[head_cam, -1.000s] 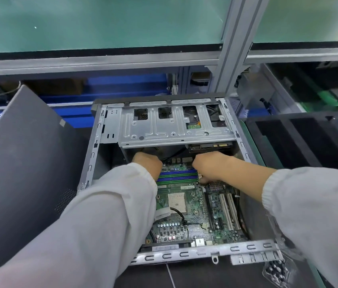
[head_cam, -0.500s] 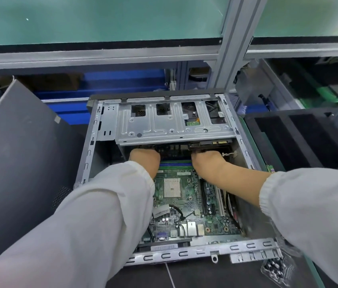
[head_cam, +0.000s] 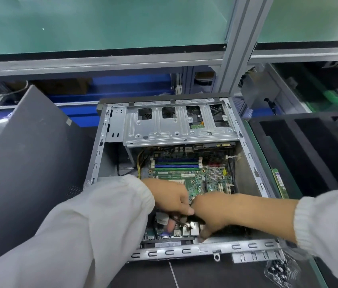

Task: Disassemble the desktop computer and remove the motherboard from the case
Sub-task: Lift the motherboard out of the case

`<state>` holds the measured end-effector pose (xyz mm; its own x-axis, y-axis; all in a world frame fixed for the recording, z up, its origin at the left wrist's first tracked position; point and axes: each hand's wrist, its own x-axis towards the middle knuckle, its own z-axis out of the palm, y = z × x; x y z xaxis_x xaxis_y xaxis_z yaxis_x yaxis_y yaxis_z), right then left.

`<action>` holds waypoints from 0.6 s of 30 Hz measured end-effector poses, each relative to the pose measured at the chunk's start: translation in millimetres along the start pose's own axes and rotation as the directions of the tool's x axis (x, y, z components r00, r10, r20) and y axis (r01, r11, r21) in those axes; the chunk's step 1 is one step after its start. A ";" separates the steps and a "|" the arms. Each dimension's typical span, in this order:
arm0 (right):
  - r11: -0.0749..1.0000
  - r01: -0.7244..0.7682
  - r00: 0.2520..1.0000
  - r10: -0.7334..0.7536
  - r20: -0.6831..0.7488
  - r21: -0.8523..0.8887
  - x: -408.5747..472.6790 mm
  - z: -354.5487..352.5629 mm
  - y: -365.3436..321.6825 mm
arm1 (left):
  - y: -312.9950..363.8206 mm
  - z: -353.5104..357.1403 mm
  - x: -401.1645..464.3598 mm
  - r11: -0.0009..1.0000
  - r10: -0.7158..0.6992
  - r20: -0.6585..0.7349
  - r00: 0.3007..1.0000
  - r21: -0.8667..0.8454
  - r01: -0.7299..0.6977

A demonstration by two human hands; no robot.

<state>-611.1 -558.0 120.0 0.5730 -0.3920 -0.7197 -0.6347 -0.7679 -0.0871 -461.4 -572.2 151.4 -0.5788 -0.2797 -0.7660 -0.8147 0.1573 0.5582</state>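
Dark bench [head_cam: 205,273] under open case [head_cam: 255,154], grey panel [head_cam: 29,152], perhaps a screw bag [head_cam: 281,272].

Panels: green, matte, across the top [head_cam: 101,23]
Frame: grey aluminium post [head_cam: 234,59]
Bench: dark mat [head_cam: 205,275]
Shelf below: blue [head_cam: 122,86]

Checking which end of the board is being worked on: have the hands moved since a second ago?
Yes. Both hands have come back from under the drive cage, toward the case's near rail, over the motherboard's port edge.
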 end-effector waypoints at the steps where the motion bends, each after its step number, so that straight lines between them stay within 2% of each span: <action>1: 0.999 0.022 0.999 -0.024 -0.046 -0.048 2.1 3.5 -2.2 | -0.9 1.3 -4.4 0.996 -0.022 0.028 0.999 -0.083 0.025; 3: 0.986 0.067 0.991 -0.083 -0.102 -0.150 6.5 9.7 -6.0 | -8.1 2.9 -11.2 0.993 -0.091 0.002 0.996 -0.082 0.090; 5: 0.974 0.096 0.984 -0.124 -0.130 -0.205 8.5 12.0 -8.9 | -11.4 4.9 -19.4 0.983 -0.175 -0.105 0.979 0.045 0.181; 7: 0.980 0.100 0.979 -0.128 -0.158 -0.170 7.4 11.5 -9.6 | -9.6 8.6 -27.3 0.953 -0.219 -0.188 0.958 0.168 0.251; 9: 0.990 0.103 0.974 -0.120 -0.191 -0.098 2.8 7.6 -8.1 | -4.4 12.8 -32.7 0.932 -0.228 -0.213 0.950 0.236 0.276; 12: 0.997 0.077 0.971 -0.068 -0.230 0.030 -7.1 -0.7 -2.0 | 5.3 15.7 -42.1 0.919 -0.213 -0.202 0.956 0.292 0.266; 16: 0.997 0.041 0.964 -0.021 -0.265 0.069 -15.3 -15.7 1.3 | 8.0 18.5 -64.0 0.919 -0.124 -0.181 0.976 0.350 0.182; 18: 0.993 0.052 0.961 -0.022 -0.276 0.103 -21.2 -26.4 3.1 | 6.9 18.0 -75.4 0.937 -0.080 -0.194 0.978 0.321 0.140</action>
<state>-611.6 -565.3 153.2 0.7077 -0.4997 -0.4995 -0.6539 -0.7310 -0.1952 -424.0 -533.0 207.3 -0.4939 -0.4697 -0.7318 -0.8556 0.4124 0.3128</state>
